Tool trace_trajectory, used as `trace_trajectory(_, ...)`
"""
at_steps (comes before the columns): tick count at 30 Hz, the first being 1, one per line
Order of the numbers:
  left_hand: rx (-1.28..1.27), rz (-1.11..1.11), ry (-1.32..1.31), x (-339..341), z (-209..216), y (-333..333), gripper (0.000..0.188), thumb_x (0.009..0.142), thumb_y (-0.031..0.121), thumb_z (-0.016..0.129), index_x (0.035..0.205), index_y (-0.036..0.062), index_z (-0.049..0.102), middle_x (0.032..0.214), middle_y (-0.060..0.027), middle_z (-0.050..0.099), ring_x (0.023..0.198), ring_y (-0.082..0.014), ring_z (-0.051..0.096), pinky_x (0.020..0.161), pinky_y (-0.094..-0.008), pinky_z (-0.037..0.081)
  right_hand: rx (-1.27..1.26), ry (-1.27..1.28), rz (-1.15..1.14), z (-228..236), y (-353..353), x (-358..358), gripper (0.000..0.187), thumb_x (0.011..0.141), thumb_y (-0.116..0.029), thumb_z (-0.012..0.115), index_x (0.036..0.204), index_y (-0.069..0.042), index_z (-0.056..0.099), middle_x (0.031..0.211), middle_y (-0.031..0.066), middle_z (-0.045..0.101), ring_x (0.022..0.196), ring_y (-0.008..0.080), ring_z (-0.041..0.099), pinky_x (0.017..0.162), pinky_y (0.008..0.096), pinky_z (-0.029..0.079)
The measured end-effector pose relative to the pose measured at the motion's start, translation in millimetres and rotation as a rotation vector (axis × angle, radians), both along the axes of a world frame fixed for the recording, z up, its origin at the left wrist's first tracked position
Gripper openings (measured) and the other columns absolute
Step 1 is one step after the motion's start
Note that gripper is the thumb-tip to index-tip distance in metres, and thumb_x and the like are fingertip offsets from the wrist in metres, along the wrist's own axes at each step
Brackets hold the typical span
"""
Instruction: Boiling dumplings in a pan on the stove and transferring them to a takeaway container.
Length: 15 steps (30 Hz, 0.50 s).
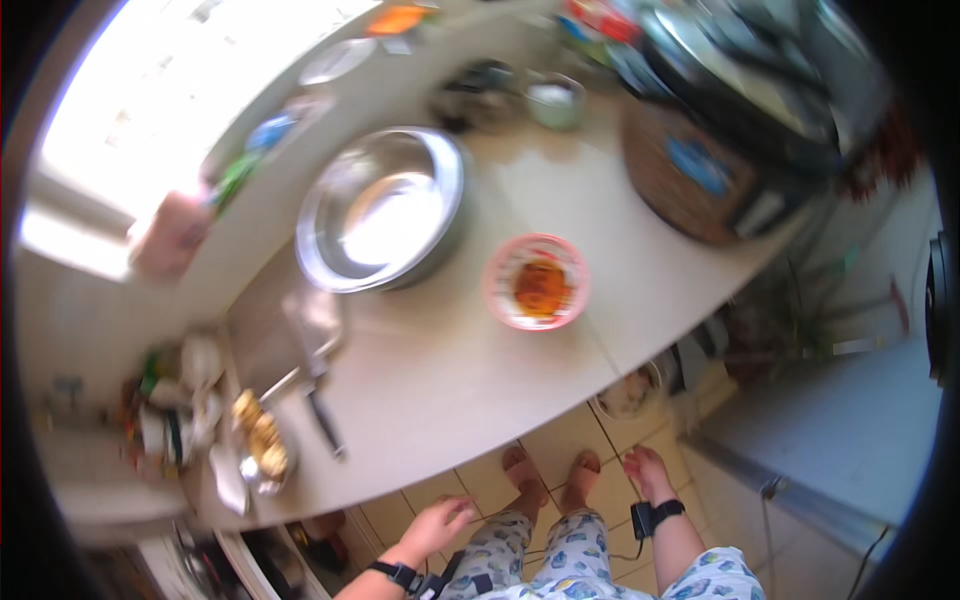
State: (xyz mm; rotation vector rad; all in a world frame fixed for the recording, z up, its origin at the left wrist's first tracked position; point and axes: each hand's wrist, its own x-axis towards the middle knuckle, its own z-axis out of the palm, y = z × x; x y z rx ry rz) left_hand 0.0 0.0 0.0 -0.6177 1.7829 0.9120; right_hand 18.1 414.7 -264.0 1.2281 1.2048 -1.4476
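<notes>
Between grips, it seems: you stand at the tabletop (pixel 430 385), and any pick-up would call for a reach over its front edge.
At your far left, a dark-handled knife (pixel 322 418) lies with its handle toward that edge; behind it and rightward, a wide metal basin (pixel 345 185) shows a bright glare inside. Your left hand (pixel 440 525) hangs short of the edge, fingers loosely bent, with nothing visible in them. Next, the pink-rimmed bowl (pixel 496 285) sits upright and uncovered on the tabletop, apart from the basin; its reddish-brown contents (pixel 541 287) look wet, though blur hides their texture, so a level lift would suit it. Your right hand (pixel 648 470) hangs furthest right, fingers slightly parted, apparently empty.
</notes>
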Motion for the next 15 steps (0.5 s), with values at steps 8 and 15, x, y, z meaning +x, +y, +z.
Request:
trace_trajectory(8,-0.401,0.648,0.737,101,-11,-40,0.035,0.095,0.028,0.058,0.125,0.0082,0.060,0.111,-0.0144,0.062,0.101,-0.0238,0.062,0.088,-0.0336,0.049,-0.294,0.565,0.882,56,-136,-205,0.031,0.099,-0.025,0.052,0.122,-0.004,0.052,0.102,0.0107,0.065,0.081,0.0179,0.064,0.073,0.0311,0.055)
trace_trajectory(15,-0.747,1.454,0.698,368,23,84,0.033,0.098,0.030,0.054,0.121,0.0072,0.061,0.111,-0.0121,0.067,0.101,-0.0203,0.065,0.086,-0.0319,0.051,-0.577,0.422,1.192,170,-242,-115,0.030,0.099,-0.024,0.053,0.120,-0.003,0.053,0.098,0.0101,0.065,0.079,0.0188,0.065,0.071,0.0322,0.056)
